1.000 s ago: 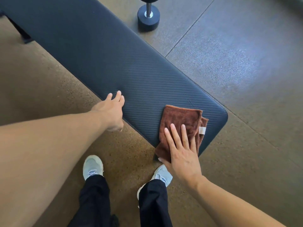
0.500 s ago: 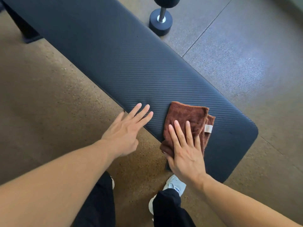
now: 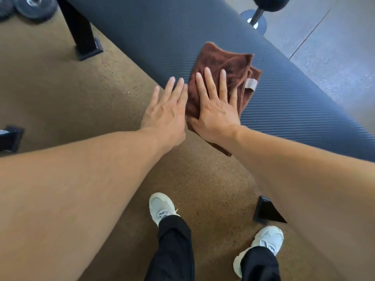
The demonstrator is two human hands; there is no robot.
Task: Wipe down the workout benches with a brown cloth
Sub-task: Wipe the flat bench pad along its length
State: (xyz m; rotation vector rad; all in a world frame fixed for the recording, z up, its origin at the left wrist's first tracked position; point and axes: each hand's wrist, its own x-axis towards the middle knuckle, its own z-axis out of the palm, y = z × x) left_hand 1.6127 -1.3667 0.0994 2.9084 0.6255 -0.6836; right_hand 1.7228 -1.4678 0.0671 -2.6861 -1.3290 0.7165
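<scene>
A long black workout bench with a ribbed pad runs diagonally from upper left to right. A folded brown cloth with a small white tag lies on the pad's near edge and hangs a little over it. My right hand lies flat on the cloth, fingers spread, pressing it against the pad. My left hand is flat and open just left of it, fingertips reaching the bench edge beside the cloth, holding nothing.
A black bench leg stands on the brown floor at upper left; another black foot is near my right shoe. A dumbbell lies beyond the bench at the top right. Weight plates sit at the top left corner.
My right hand has slid the cloth leftward along the bench, away from its rounded end. My left hand has closed in next to the right one. I have stepped left.
</scene>
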